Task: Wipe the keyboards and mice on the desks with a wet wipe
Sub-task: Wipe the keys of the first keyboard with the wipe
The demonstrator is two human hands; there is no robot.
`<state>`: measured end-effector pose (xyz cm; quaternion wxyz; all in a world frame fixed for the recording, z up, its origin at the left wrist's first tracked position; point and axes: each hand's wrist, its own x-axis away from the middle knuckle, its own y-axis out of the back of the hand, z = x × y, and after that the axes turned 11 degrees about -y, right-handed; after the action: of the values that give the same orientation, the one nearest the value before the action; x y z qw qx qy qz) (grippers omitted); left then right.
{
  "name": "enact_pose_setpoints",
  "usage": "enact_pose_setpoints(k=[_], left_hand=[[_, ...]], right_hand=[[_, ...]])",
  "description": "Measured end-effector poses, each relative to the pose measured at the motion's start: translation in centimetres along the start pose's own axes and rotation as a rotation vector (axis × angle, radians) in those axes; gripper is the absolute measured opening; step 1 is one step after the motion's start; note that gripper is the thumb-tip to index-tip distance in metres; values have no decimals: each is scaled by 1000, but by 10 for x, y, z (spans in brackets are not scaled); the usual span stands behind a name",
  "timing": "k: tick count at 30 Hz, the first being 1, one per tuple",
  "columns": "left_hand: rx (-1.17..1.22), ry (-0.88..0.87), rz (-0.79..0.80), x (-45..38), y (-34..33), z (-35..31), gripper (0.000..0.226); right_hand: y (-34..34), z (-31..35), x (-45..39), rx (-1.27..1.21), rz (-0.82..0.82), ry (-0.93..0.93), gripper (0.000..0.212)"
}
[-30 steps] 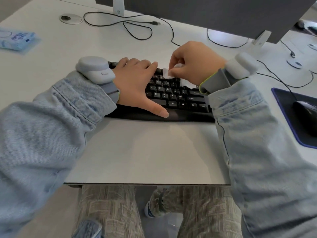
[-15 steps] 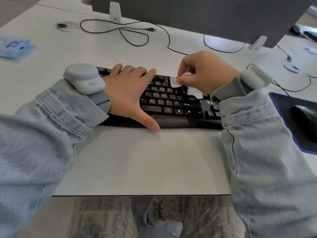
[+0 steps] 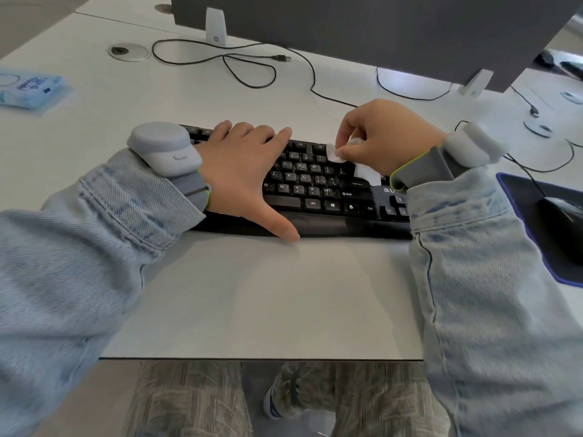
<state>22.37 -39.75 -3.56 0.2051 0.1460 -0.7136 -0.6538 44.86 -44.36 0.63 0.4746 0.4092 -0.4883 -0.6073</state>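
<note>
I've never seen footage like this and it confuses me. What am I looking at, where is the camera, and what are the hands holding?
The camera sits on a person's head, looking down at their own hands. No robot here. The left hand lies flat on a black keyboard, steadying it. The right hand pinches a white wet wipe against the keys. Both wrists wear grey devices. On the white desk also lie a pack of wipes, loose cables and, at right, a mouse on its pad.

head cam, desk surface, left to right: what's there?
Pale blue wet-wipe pack → left hand flat on the black keyboard → white wet wipe pinched in the right hand → black mouse on a blue-edged dark mouse pad.
</note>
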Motion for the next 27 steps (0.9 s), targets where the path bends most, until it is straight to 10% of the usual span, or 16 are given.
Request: enact_pose_setpoints(k=[27], left_hand=[[-24,-7,-17,-3,-2,-4,158]], right_hand=[[6,-10,4,-5,32,-71,2]])
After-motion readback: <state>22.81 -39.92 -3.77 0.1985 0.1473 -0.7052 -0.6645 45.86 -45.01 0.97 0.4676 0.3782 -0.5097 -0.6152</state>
